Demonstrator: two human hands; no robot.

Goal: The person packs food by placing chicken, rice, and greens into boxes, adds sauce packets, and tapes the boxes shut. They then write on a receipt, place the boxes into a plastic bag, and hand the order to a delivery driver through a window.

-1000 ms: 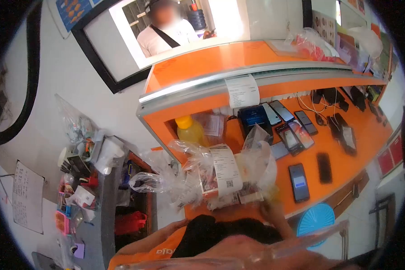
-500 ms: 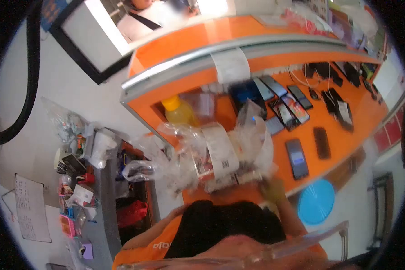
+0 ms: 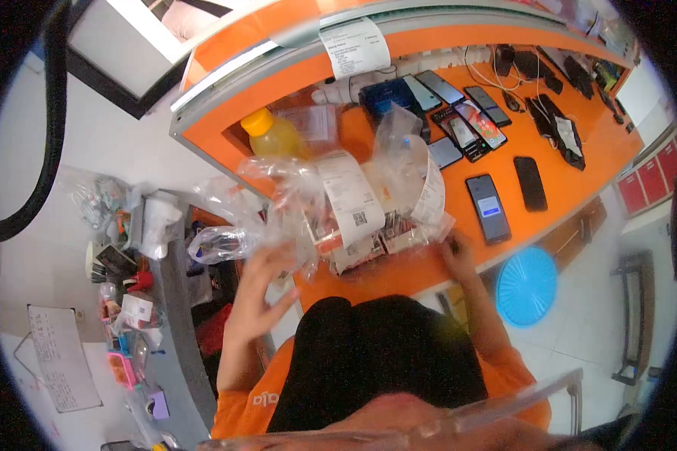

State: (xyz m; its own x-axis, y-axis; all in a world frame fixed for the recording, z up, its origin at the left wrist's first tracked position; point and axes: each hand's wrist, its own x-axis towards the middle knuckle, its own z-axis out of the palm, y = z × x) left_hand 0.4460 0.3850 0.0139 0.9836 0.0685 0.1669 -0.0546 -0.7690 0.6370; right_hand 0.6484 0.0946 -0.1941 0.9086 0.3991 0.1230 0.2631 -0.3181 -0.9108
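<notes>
On the orange desk, in front of my body, sits a clear plastic bag (image 3: 278, 188) of small packages, with white printed receipts (image 3: 351, 197) on top. My left hand (image 3: 267, 289) is raised at the bag's left side, its fingers spread and its thumb held away. Close to the bag's lower right corner, my right hand (image 3: 459, 257) is at the desk edge with its fingers curled; I cannot tell what is in them. To the right of the bag lie a phone with a lit screen (image 3: 489, 210) and a dark phone (image 3: 530, 183).
A yellow bottle (image 3: 274, 135) stands behind the bag. Several phones (image 3: 480, 124) and cables lie farther back. A blue round stool (image 3: 527, 286) stands right of the desk. On the left, a grey shelf (image 3: 174, 338) holds small goods.
My left hand has come up into view beside the bag. The view has shifted, so the desk sits higher in it. My right hand stays near the bag's right corner.
</notes>
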